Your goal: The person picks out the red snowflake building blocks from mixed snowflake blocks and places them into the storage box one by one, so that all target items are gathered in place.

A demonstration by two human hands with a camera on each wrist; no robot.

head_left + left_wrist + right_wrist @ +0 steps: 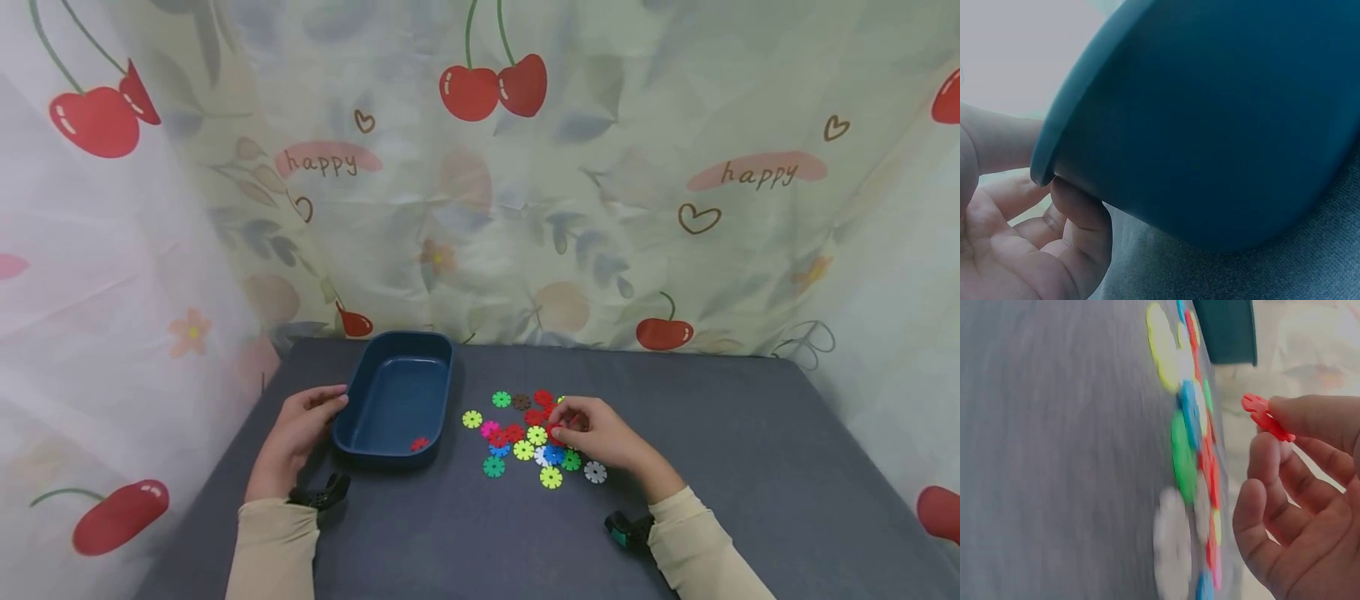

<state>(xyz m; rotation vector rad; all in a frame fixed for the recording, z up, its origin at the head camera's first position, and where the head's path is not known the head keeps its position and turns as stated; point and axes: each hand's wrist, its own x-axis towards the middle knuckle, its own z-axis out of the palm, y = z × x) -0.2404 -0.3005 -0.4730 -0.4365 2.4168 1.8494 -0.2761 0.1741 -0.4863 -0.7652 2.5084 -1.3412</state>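
"Where's the red notched disc (1265, 419)?"
"Pinched between thumb and fingertips of the right hand (600, 433), by the scattered discs (523, 450). The blue tray (397, 392) lies at nine o'clock from that grip, long axis near twelve-to-six."
"And the left hand (296, 429)?"
"Nearer the tray, thumb and curled fingers holding its rim at nine o'clock. One red piece (419, 444) lies inside, at five o'clock."

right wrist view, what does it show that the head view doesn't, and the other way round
Only the right wrist view shows the palm side of the right hand.

Only the head view shows the left hand at the blue tray, the tray's inside and the loose red disc lying in it.

Both show the right hand holding a pinched red disc, at least part of the tray, scattered colored discs, the gray tabletop and the pale curtain.
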